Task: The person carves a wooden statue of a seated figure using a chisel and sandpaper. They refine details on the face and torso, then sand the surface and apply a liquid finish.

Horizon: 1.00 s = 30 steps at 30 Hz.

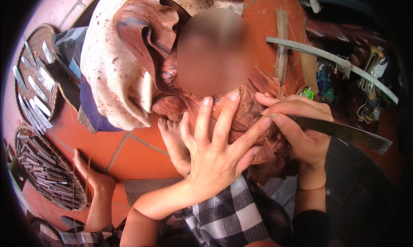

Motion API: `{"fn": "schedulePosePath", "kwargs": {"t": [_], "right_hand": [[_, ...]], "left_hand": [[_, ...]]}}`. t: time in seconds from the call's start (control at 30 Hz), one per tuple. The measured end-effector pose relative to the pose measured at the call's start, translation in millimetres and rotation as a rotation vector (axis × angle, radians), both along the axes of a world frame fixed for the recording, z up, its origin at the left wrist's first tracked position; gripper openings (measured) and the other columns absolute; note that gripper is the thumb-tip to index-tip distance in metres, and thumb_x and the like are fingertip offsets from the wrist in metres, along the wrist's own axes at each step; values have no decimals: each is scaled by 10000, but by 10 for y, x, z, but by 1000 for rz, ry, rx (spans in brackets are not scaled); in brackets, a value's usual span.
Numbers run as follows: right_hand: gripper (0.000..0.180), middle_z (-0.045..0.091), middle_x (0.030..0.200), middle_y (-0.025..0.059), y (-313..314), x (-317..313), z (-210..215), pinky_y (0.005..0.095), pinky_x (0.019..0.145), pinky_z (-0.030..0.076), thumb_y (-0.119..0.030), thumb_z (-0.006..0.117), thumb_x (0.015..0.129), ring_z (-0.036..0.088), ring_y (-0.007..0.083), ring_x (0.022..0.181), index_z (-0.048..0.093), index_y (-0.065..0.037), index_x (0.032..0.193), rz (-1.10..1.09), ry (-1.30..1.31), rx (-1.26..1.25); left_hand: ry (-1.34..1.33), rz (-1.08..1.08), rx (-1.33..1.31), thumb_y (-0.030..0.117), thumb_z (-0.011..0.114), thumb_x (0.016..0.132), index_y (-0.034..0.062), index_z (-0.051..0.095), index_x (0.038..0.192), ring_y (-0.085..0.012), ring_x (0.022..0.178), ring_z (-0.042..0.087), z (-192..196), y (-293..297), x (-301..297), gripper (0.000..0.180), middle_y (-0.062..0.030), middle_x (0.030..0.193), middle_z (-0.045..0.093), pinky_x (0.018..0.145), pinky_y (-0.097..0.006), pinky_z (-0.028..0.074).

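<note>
A: Where's the wood carving (pixel 241 112), and why that spread left hand (pixel 215 154), apparently gripping nothing?
B: Mid-frame, probably pressed steady; the right hand (pixel 309 146) curls around a metal blade (pixel 357 134), likely for control; upper-left pale cloth (pixel 116 75) perhaps cushions

Bright middle; dim right; black fisheye rim; round blurred patch

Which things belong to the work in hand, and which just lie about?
In use:
wood carving under the left hand
metal blade in the right hand
pale cloth beside carving

Lying about, apparently:
flat blades
dark rod-like tools
curved grey bar
wooden strip
</note>
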State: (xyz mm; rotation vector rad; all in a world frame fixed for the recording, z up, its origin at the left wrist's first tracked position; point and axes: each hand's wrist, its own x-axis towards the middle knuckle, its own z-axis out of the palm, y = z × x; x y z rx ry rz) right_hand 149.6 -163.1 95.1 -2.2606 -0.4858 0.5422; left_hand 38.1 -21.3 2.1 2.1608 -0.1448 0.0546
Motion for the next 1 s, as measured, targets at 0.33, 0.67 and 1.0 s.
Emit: {"fn": "schedulePosePath", "kwargs": {"t": [0.33,0.67,1.0], "right_hand": [[86,728,890,182,-5,19,23,331,801,562,42,678,799,716,242,787,710,67,874,33,23,5],[87,728,884,185,40,29,10,325,803,560,53,677,794,708,227,782,706,81,871,-26,50,14],[86,731,894,191,75,23,39,315,791,557,40,681,789,707,225,768,709,70,864,-44,42,-14]], "left_hand": [[45,-36,-40,413,683,824,314,665,1258,-410,1405,215,19,52,-21,445,-159,1544,308,1074,-563,215],[42,4,-32,427,692,813,380,597,1324,-376,1431,180,-5,15,-13,522,-115,1574,283,1066,-609,214],[2,19,12,430,675,824,313,673,1246,-396,1398,215,-3,-4,18,438,-147,1549,311,1076,-564,210]]}}
